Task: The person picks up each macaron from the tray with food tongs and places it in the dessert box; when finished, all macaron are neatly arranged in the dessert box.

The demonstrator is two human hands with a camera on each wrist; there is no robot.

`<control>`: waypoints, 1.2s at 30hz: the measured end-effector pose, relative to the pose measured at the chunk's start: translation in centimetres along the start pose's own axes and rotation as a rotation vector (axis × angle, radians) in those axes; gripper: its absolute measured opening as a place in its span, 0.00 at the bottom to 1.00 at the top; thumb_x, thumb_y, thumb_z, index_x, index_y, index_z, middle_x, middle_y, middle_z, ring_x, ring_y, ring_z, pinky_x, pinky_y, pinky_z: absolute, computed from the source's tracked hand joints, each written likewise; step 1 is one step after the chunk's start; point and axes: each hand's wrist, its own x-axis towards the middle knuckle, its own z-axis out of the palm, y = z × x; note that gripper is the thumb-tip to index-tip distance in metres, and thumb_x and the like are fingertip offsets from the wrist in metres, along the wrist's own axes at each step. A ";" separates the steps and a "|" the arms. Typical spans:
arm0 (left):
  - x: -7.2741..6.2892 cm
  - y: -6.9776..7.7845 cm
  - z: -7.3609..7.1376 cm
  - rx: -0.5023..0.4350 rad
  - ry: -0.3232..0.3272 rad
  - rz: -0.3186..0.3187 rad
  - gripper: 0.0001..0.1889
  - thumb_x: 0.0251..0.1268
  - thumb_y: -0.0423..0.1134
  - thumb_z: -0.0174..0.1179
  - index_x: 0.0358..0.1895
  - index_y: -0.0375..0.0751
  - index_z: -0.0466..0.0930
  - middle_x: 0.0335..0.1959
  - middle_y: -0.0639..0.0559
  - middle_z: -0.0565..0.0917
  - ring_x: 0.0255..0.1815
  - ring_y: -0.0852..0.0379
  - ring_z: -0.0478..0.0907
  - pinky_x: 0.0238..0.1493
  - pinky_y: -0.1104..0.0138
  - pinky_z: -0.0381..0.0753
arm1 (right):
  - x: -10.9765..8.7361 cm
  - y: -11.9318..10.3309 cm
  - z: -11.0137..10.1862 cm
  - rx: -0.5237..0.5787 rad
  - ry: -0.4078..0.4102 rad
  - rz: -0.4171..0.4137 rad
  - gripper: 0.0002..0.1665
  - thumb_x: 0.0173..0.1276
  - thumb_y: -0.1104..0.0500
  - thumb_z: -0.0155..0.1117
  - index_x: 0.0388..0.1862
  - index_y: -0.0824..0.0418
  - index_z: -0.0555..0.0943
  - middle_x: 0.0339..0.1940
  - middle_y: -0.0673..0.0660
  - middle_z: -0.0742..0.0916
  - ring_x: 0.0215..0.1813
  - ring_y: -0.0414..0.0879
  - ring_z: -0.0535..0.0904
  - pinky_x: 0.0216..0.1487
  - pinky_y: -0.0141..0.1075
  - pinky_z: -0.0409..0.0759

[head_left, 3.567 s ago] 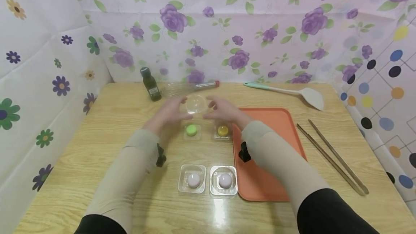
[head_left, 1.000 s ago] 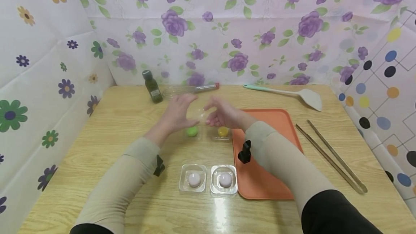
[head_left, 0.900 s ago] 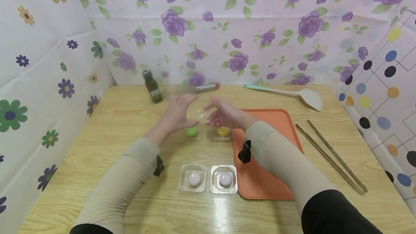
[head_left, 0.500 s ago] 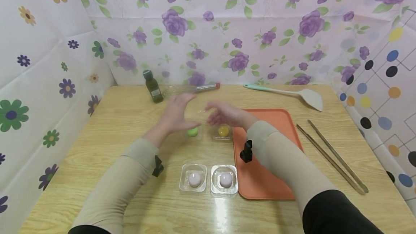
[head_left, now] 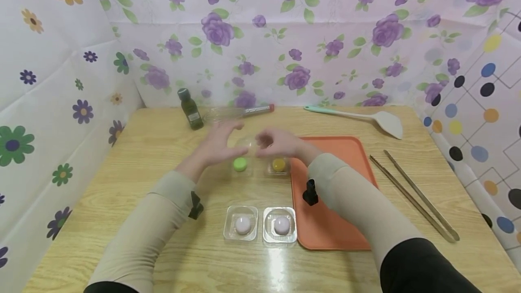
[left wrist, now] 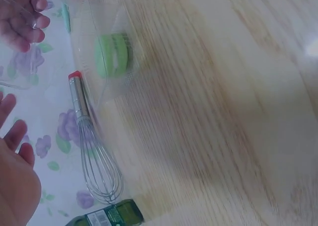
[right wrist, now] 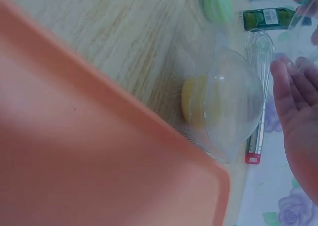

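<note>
A clear plastic dome lid (head_left: pixel 246 143) is held up between the hands, hard to see against the table. The right hand (head_left: pixel 278 143) seems to pinch its right side with curled fingers; the exact contact is blurred. On the other side, the left hand (head_left: pixel 217 144) has its thumb and fingers spread in a C at the lid's edge. Below the hands a green macaron (head_left: pixel 240 164) sits in a clear box. Beside it is a yellow macaron (head_left: pixel 278 164), which shows under a clear dome (right wrist: pixel 238 97) in the right wrist view.
Two clear boxes with pale lilac macarons (head_left: pixel 243 224) stand nearer the person. An orange tray (head_left: pixel 342 220) lies right, with metal tongs (head_left: pixel 415 198) beyond it. Along the back are a dark green bottle (head_left: pixel 190 110), a whisk (head_left: pixel 240 111) and a white spatula (head_left: pixel 388 123).
Both hands came slightly nearer the person from the first frame, with the clear lid still between them. Lately the right fingers have curled more and the left hand has shifted slightly left.
</note>
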 end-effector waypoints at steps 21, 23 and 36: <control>-1.1 -1.3 0.5 0.142 -0.231 0.004 0.47 0.41 0.59 0.69 0.66 0.38 0.65 0.66 0.41 0.67 0.67 0.43 0.57 0.66 0.45 0.56 | 1.1 -0.3 2.6 -0.507 -0.012 -0.117 0.49 0.50 0.42 0.72 0.66 0.65 0.66 0.63 0.61 0.74 0.64 0.54 0.67 0.66 0.44 0.62; -1.3 -1.5 0.6 0.154 -0.240 0.003 0.47 0.40 0.59 0.70 0.65 0.39 0.66 0.65 0.42 0.67 0.67 0.43 0.57 0.65 0.45 0.57 | 1.2 -0.3 2.9 -0.528 -0.016 -0.123 0.49 0.50 0.42 0.72 0.65 0.66 0.67 0.62 0.61 0.75 0.64 0.55 0.66 0.67 0.45 0.61; -1.4 -2.5 1.2 0.205 -0.274 -0.013 0.44 0.37 0.57 0.71 0.62 0.42 0.70 0.60 0.49 0.72 0.59 0.48 0.62 0.61 0.50 0.62 | 1.9 -0.2 4.3 -0.601 -0.013 -0.110 0.45 0.50 0.40 0.72 0.61 0.63 0.72 0.58 0.58 0.78 0.61 0.51 0.68 0.64 0.41 0.65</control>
